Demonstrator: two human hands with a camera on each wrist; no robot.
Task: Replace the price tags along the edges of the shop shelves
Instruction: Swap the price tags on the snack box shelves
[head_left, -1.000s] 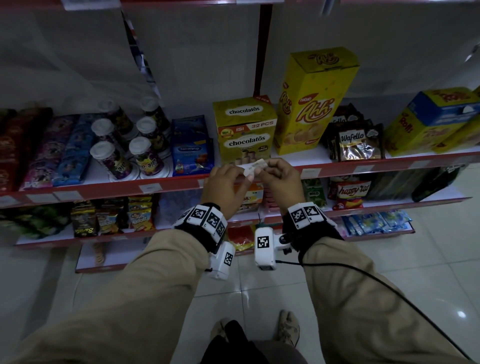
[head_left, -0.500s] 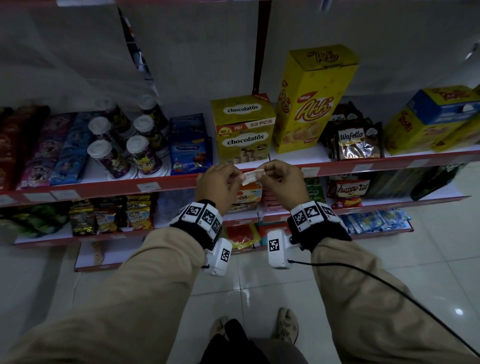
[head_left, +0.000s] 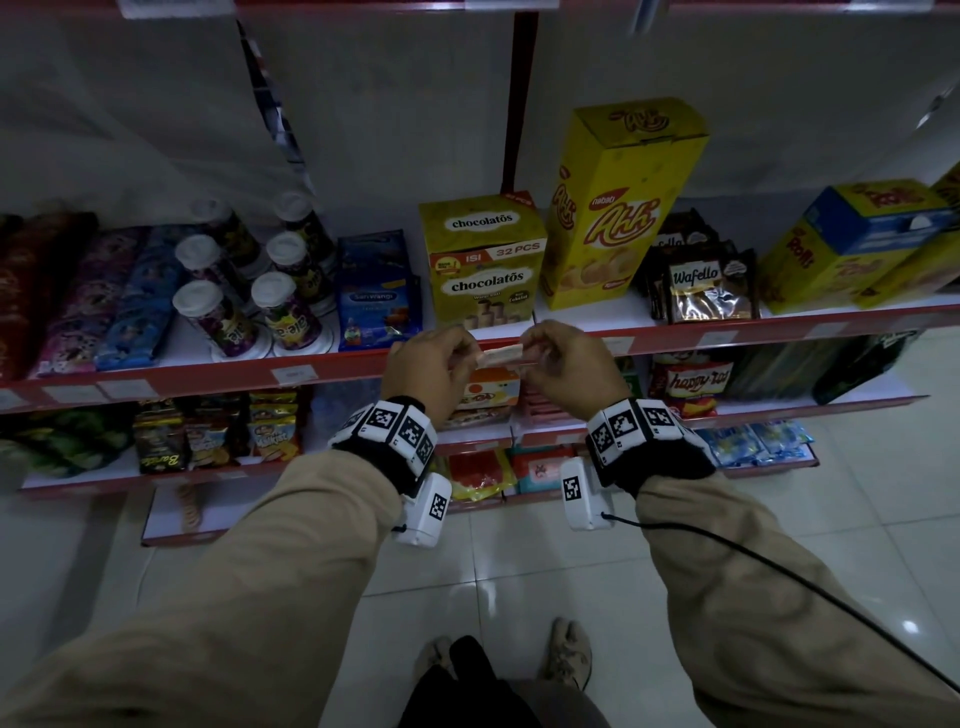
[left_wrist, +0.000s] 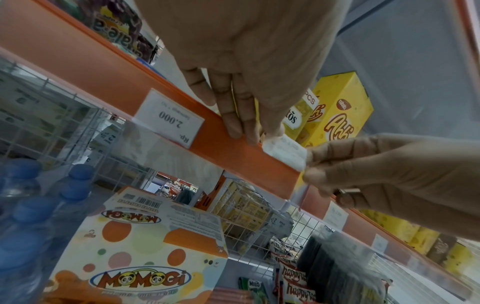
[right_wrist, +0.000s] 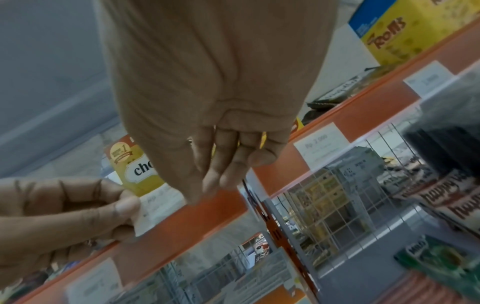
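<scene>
White price tag (head_left: 503, 355) is being pinched by left hand (head_left: 427, 370) and right hand (head_left: 570, 364); next, probably, seating it squarely into the shelf edge (head_left: 337, 368).

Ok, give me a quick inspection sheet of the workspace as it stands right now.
Surface: red shelf edge, white tags slotted along it.
Job's things: price tag pinched at both ends, at the edge below the chocolatos box.
Clutter: Ahh box, Wafello packs, capped cups.
Hands: left hand and right hand each pinch the tag.
Cables: black cable trails from the right wrist.
Surroundings: tiled floor, lower shelves stocked.
</scene>
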